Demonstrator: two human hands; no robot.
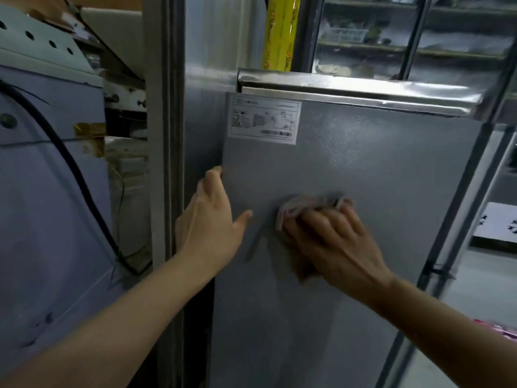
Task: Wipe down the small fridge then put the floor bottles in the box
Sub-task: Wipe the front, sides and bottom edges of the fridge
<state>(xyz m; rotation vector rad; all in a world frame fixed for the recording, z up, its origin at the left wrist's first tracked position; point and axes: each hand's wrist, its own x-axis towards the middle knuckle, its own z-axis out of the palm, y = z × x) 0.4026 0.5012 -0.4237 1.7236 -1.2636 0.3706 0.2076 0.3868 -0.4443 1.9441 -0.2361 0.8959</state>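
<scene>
Cloth on the grey fridge panel

While the right hand (pixel 333 236) presses a pinkish cloth (pixel 305 207) flat against the grey side panel of the small fridge (pixel 363 177), the left hand (pixel 212 219) rests at the panel's left edge. Its fingers reach round that edge out of sight and its thumb lies spread on the grey face, so the hand seems to steady the fridge, though how firmly it holds cannot be told. The right hand's fingers lie fairly straight and a little apart over the bunched cloth, which shows beyond the fingertips and to their left. Hand and cloth are blurred.

Near the panel's top left corner sits a white label (pixel 264 120) with small print too fine to read. Above the panel runs a shiny metal strip (pixel 363 92), wrinkled like foil at its right end. Behind it, further off, a yellow roll (pixel 281 32) stands upright, and to its right a glass-fronted shelf unit (pixel 419 37) holds dim things that cannot be made out.

To the left of the fridge stands a tall pale upright frame (pixel 159 135). Left of that is a light blue surface (pixel 47 191) with a black cable (pixel 72 169) curving down across it. At the far right edge, low down, a bit of pink (pixel 500 330) shows
</scene>
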